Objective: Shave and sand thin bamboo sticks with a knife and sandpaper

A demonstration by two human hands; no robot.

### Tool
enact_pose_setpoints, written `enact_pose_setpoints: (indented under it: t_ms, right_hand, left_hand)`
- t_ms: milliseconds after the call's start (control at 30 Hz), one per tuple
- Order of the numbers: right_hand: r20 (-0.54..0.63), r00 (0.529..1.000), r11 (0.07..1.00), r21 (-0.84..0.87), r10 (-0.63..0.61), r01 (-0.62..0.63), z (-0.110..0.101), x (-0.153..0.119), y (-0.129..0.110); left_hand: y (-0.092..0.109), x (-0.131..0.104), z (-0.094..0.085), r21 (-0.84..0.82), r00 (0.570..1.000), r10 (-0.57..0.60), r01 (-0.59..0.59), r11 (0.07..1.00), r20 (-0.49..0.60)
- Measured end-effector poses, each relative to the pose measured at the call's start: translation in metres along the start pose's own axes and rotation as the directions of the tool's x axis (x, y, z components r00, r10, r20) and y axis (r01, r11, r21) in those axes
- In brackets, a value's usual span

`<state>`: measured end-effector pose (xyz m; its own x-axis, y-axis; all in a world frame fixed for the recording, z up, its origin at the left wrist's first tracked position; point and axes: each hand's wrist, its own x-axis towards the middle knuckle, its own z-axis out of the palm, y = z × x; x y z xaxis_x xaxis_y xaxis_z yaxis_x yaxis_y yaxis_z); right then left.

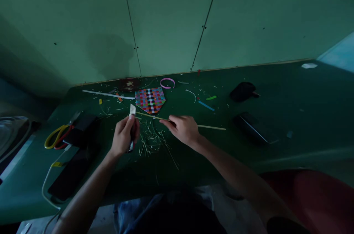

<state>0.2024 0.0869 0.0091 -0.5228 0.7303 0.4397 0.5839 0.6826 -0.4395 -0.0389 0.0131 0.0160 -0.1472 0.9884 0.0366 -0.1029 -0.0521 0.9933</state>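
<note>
My left hand [124, 134] is closed around a knife [132, 109] with a broad pale blade pointing up and a dark and red handle. My right hand [182, 128] pinches a thin pale stick [211, 127], which looks like bamboo. One end of the stick reaches the knife near my left fingers; the other sticks out to the right of my right hand. Just beyond lies a colourful woven checkered piece [150, 99] with a pointed lower edge. Thin shavings [151, 143] are scattered on the table below the stick.
Scissors [59, 136] with yellow and red handles lie at left by a dark box and a cable [43, 186]. A purple ring [167, 83], a pale strip [107, 95] and coloured scraps lie near the wall. At right are a black pouch-like object [242, 92] and a dark case [256, 127].
</note>
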Motion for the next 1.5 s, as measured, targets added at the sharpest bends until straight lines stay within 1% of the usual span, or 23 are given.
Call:
enact_pose_setpoints:
  t_ms: [67, 133, 200, 267, 333, 400, 467, 533, 633, 733, 833, 1000, 1100, 1300, 1400, 1500]
  right_hand:
    - [-0.010, 1.000, 1.000, 0.003, 0.011, -0.011, -0.003, -0.001, 0.005]
    - [0.009, 0.999, 0.999, 0.019, 0.034, -0.034, -0.005, -0.002, 0.007]
    - [0.038, 0.998, 0.998, 0.040, 0.051, -0.053, -0.005, -0.002, 0.008]
    - [0.060, 0.996, 0.996, 0.062, 0.066, -0.070, -0.003, -0.002, 0.007]
    - [0.078, 0.994, 0.994, 0.067, 0.079, -0.084, -0.001, -0.001, 0.005]
    - [0.102, 0.992, 0.994, 0.063, 0.077, -0.084, 0.000, -0.001, 0.000]
    - [0.130, 0.990, 0.995, 0.071, 0.057, -0.066, 0.000, -0.002, -0.005]
    - [0.151, 0.988, 0.995, 0.089, 0.034, -0.048, 0.001, -0.003, -0.010]
    - [0.135, 0.990, 0.996, 0.085, 0.028, -0.039, 0.004, -0.006, -0.016]
    - [0.104, 0.994, 0.998, 0.049, 0.037, -0.043, 0.008, -0.007, -0.017]
    - [0.084, 0.995, 0.998, 0.012, 0.054, -0.055, 0.011, -0.009, -0.017]
    - [0.077, 0.994, 0.997, -0.019, 0.075, -0.074, 0.011, -0.009, -0.018]
    - [0.073, 0.994, 0.996, -0.039, 0.080, -0.077, 0.010, -0.009, -0.019]
    - [0.005, 0.998, 0.993, -0.100, 0.063, -0.062, 0.012, -0.010, -0.020]
    - [-0.012, 0.999, 0.992, -0.114, 0.043, -0.044, 0.011, -0.010, -0.017]
    - [-0.038, 0.999, 0.990, -0.136, 0.033, -0.038, 0.007, -0.010, -0.008]
  left_hand:
    - [0.001, 0.004, -0.007, -0.027, 0.998, 0.022, -0.024, 0.999, -0.067]
    - [0.000, 0.006, -0.009, -0.009, 0.995, 0.040, -0.041, 0.999, -0.093]
    - [-0.001, 0.003, -0.004, 0.033, 0.998, 0.037, -0.036, 0.999, -0.046]
    - [-0.003, -0.003, 0.006, 0.087, 0.998, 0.015, -0.020, 0.996, 0.053]
    - [-0.004, -0.009, 0.018, 0.156, 0.987, -0.027, 0.001, 0.988, 0.161]
    - [-0.005, -0.014, 0.028, 0.216, 0.971, -0.069, 0.018, 0.976, 0.230]
    - [-0.007, -0.015, 0.034, 0.249, 0.963, -0.084, 0.018, 0.968, 0.256]
    - [-0.009, -0.015, 0.036, 0.258, 0.960, -0.085, 0.013, 0.966, 0.267]
    - [-0.014, -0.015, 0.037, 0.248, 0.952, -0.113, 0.041, 0.968, 0.283]
    - [-0.016, -0.016, 0.037, 0.233, 0.950, -0.134, 0.067, 0.970, 0.284]
    - [-0.016, -0.017, 0.038, 0.228, 0.950, -0.134, 0.069, 0.971, 0.283]
    - [-0.012, -0.017, 0.037, 0.252, 0.960, -0.102, 0.034, 0.967, 0.262]
    - [-0.011, -0.017, 0.036, 0.271, 0.960, -0.108, 0.035, 0.962, 0.258]
    - [-0.007, -0.019, 0.036, 0.244, 0.965, -0.086, 0.023, 0.970, 0.249]
    - [-0.004, -0.017, 0.029, 0.210, 0.971, -0.073, 0.024, 0.977, 0.228]
    - [-0.001, -0.008, 0.014, 0.137, 0.990, -0.039, 0.020, 0.990, 0.139]
